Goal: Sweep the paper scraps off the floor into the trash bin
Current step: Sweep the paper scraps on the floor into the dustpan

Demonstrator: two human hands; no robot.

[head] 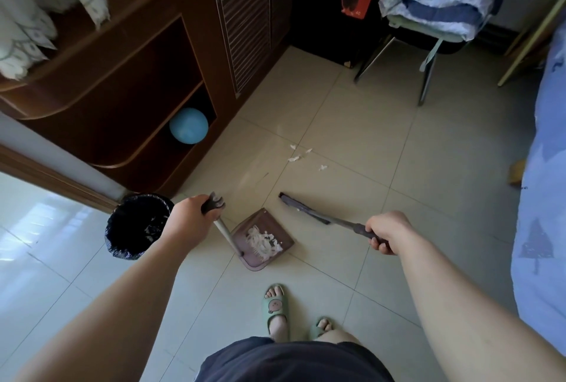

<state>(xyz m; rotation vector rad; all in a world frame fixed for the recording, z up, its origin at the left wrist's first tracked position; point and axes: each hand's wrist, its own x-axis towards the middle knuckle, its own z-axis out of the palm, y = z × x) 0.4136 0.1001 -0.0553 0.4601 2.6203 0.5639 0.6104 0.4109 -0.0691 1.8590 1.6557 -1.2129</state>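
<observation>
My left hand (191,213) grips the dark top handle of a brown dustpan (281,234) that rests on the tiled floor and holds a pile of white paper scraps (263,242). My right hand (384,233) grips the handle of a broom (301,208), whose dark head lies low over the floor just beyond the dustpan. Several loose paper scraps (298,156) lie on the tiles farther out. A trash bin (137,225) lined with a black bag stands to the left, right beside my left hand.
A wooden cabinet (128,99) with a blue ball (189,125) in its lower shelf runs along the left. A chair (428,23) piled with cloth stands at the back. A bed with blue sheet (545,197) borders the right. My slippered feet (275,308) stand near.
</observation>
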